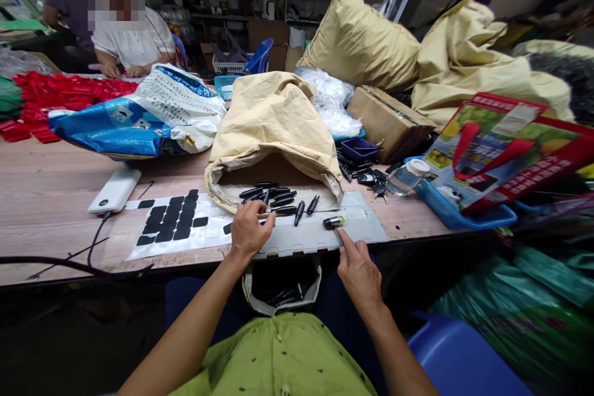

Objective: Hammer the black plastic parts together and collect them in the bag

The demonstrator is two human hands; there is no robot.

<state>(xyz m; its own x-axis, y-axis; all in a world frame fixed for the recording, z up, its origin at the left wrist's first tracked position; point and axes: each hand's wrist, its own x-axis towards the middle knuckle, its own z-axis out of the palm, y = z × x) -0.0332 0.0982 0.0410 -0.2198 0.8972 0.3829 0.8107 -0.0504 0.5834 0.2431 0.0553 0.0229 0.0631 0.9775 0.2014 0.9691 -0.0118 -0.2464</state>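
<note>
My right hand [361,272] is closed around the handle of a small hammer [333,223] with a black head and a yellow-green end. The hammer head is over a grey board [371,223] at the table's front edge. My left hand [249,228] is at the board's left part, its fingers curled on a black tapered tube [228,228] that it mostly hides. Several similar black tubes [299,213] lie just beyond, spilling from the mouth of a beige sack [278,111]. Below the table edge, an open bag [318,288] between my legs holds more black pieces.
A sheet of black stickers [169,219] and a white power bank [115,190] with a cable lie left. Right stand a clear jar [408,177], keys [379,190] and a blue basket [464,215]. A blue-white bag [139,117] lies behind; two people sit back left.
</note>
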